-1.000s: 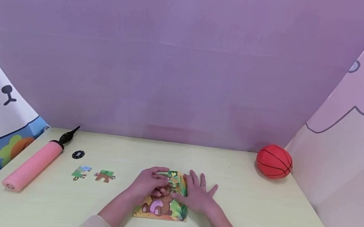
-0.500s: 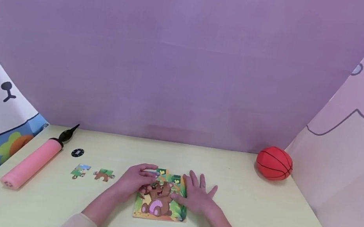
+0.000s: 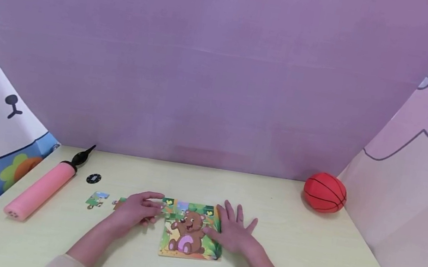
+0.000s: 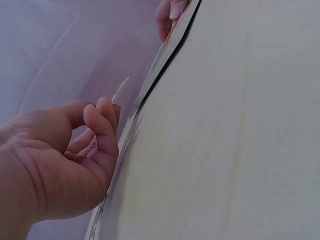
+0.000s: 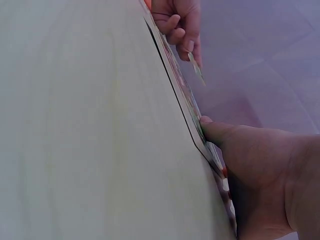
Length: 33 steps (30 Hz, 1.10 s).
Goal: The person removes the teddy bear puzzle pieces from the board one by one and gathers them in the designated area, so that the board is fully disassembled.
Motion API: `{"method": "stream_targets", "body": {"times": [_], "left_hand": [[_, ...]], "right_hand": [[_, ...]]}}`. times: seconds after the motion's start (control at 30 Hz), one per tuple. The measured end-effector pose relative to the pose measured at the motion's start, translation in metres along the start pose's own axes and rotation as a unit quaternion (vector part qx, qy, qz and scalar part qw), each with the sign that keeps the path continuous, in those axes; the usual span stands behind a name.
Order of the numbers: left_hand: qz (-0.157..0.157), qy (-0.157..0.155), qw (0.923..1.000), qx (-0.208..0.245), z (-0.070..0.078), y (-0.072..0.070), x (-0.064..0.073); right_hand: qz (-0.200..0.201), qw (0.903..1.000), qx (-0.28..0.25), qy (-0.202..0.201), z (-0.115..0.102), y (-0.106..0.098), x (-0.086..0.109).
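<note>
A jigsaw puzzle (image 3: pixel 186 236) of a brown bear lies flat near the middle of the table. My left hand (image 3: pixel 136 211) is just off its upper left corner and pinches a small green puzzle piece (image 3: pixel 168 205), which overlaps that corner in the head view. Seen edge-on in the left wrist view, the piece (image 4: pixel 120 89) sticks up from the left fingertips, raised above the table. My right hand (image 3: pixel 233 230) rests on the puzzle's right side, fingers spread and thumb pressing its face. Two loose pieces lie to the left: one with sky (image 3: pixel 97 199), another (image 3: pixel 117 203) partly hidden behind the left hand.
A pink hand pump (image 3: pixel 43 189) with a black nozzle lies along the table's left side. Beside it is a black round chip (image 3: pixel 94 178). A red ball (image 3: pixel 325 192) sits at the back right, close to the cloth walls.
My left hand has moved left across the puzzle, carrying the pinched piece toward the upper left corner and uncovering the bear's head. The right hand has stayed in place.
</note>
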<state>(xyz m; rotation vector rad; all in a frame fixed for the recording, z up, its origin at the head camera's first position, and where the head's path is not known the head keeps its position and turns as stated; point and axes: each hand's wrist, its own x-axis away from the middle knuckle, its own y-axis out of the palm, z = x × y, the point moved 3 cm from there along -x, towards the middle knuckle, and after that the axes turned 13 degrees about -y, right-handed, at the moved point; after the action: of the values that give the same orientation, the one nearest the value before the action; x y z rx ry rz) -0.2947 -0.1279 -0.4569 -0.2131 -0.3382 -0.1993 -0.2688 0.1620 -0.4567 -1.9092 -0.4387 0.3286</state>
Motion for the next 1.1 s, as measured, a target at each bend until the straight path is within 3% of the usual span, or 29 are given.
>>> {"method": "stream_targets", "body": {"times": [0.23, 0.53, 0.83, 1.1], "left_hand": [[-0.007, 0.007, 0.9999, -0.01, -0.006, -0.02, 0.008], [-0.005, -0.002, 0.9996, -0.029, -0.012, -0.035, 0.018], [-0.002, -0.002, 0.9989, -0.046, -0.014, -0.041, 0.02], [0.029, 0.012, 0.9982, -0.05, -0.013, -0.04, 0.023]], "right_hand": [[-0.017, 0.9998, 0.003, 0.001, -0.004, -0.003, 0.002], [-0.02, 0.9991, 0.035, 0.013, 0.015, 0.017, -0.007], [-0.027, 0.9993, 0.021, 0.018, -0.001, 0.0, 0.002], [-0.027, 0.9993, 0.019, 0.017, 0.003, 0.007, -0.002]]}}
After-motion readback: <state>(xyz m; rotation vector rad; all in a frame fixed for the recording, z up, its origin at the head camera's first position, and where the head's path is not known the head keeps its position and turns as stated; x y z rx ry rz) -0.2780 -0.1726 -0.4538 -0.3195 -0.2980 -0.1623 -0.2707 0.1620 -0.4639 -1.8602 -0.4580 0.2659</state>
